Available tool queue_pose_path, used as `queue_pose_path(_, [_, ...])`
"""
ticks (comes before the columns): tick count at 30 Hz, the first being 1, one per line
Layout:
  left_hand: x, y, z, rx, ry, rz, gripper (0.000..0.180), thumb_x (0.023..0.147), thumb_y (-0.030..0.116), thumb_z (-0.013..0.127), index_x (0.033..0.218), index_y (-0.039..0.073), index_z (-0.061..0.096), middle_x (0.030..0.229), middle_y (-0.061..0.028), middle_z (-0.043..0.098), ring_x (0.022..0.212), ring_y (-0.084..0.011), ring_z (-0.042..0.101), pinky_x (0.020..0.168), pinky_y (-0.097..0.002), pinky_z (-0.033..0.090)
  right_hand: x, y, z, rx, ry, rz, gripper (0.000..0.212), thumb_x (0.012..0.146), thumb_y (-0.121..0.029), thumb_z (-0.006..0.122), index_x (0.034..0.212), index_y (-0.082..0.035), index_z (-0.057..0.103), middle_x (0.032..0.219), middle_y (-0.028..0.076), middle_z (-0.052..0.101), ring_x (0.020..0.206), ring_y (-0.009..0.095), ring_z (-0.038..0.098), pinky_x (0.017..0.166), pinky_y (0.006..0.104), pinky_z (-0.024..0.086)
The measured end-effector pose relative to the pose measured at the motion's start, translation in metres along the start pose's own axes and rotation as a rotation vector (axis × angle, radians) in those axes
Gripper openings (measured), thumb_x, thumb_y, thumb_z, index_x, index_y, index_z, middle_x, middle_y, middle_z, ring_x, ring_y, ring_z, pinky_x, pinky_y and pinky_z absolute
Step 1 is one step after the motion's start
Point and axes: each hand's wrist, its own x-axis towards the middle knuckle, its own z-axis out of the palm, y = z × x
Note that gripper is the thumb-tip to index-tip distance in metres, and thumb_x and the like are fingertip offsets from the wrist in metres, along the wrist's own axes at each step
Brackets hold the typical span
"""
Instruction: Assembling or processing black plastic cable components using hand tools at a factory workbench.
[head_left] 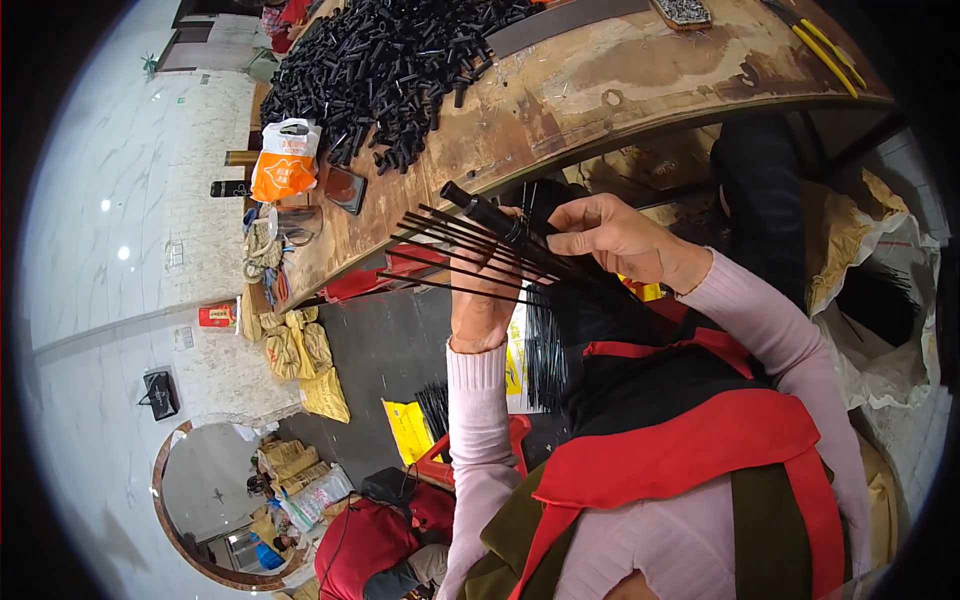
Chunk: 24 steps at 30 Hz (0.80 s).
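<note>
My left hand (482,305) is closed around a fan of thin black rods (430,240) that look like umbrella ribs. Among them, a short black tube with a collar (490,216) points up and left toward the bench. My right hand (612,238) is beside the tube's lower end, thumb and forefinger pinched together. What lies between those fingertips is too small to make out. Behind the fingers, the far ends of the rods blend into the dark apron, so I cannot see where they stop.
A wooden bench (640,90) carries a heap of black plastic tubes (390,70), an orange-white bag (288,160), a phone-like slab (345,189) and yellow-handled pliers (826,62). Dark rod bundles (545,350) stand below. A white sack (880,350) is at right. Another person in red (375,540) sits lower left.
</note>
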Motion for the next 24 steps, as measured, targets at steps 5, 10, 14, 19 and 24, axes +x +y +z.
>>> queue_pose_path(5, [0.002, 0.003, 0.011, -0.163, 0.074, -0.075, 0.033, 0.097, 0.011, 0.055, 0.127, 0.0, 0.049, 0.104, -0.0101, 0.064, 0.091, -0.0188, 0.066, 0.078, -0.0307, 0.057, -0.004, 0.006, 0.001, 0.035, 0.027, -0.054, 0.016, 0.084, -0.001, 0.072, 0.099, 0.0, 0.066, 0.092, 0.002, 0.066, 0.085, 0.009, 0.062, 0.075, 0.0212, 0.047])
queue_pose_path(10, [0.002, -0.003, 0.011, -0.026, 0.066, -0.004, 0.039, 0.095, 0.015, 0.059, 0.13, 0.001, 0.048, 0.115, -0.0083, 0.059, 0.099, -0.0172, 0.063, 0.082, -0.0309, 0.055, -0.007, 0.012, 0.007, -0.075, 0.025, -0.218, 0.015, 0.085, -0.007, 0.074, 0.096, -0.003, 0.065, 0.088, 0.0, 0.063, 0.08, 0.006, 0.057, 0.072, 0.0198, 0.044])
queue_pose_path(14, [-0.001, -0.005, 0.011, -0.036, 0.057, 0.01, 0.038, 0.096, 0.015, 0.058, 0.131, 0.002, 0.048, 0.118, -0.0074, 0.058, 0.101, -0.0169, 0.062, 0.085, -0.0302, 0.054, -0.012, 0.01, 0.009, -0.202, 0.048, -0.22, 0.014, 0.086, -0.003, 0.071, 0.098, -0.003, 0.064, 0.092, -0.001, 0.065, 0.084, 0.005, 0.058, 0.078, 0.0222, 0.045])
queue_pose_path(19, [-0.001, -0.004, 0.02, -0.007, 0.12, 0.015, 0.033, 0.097, 0.015, 0.057, 0.127, 0.002, 0.049, 0.113, -0.0055, 0.058, 0.097, -0.0151, 0.061, 0.08, -0.0282, 0.053, -0.013, 0.012, 0.01, -0.185, 0.049, -0.216, 0.011, 0.086, -0.003, 0.071, 0.094, -0.003, 0.065, 0.088, -0.002, 0.064, 0.083, 0.004, 0.057, 0.075, 0.0203, 0.043])
queue_pose_path(24, [0.004, -0.005, 0.011, -0.088, 0.078, -0.081, 0.029, 0.097, 0.014, 0.058, 0.122, 0.002, 0.052, 0.107, -0.0038, 0.059, 0.092, -0.0128, 0.061, 0.077, -0.0265, 0.053, -0.009, 0.008, 0.001, -0.088, 0.029, -0.105, 0.011, 0.086, -0.002, 0.071, 0.095, -0.002, 0.066, 0.088, -0.001, 0.066, 0.081, 0.006, 0.06, 0.074, 0.0212, 0.046])
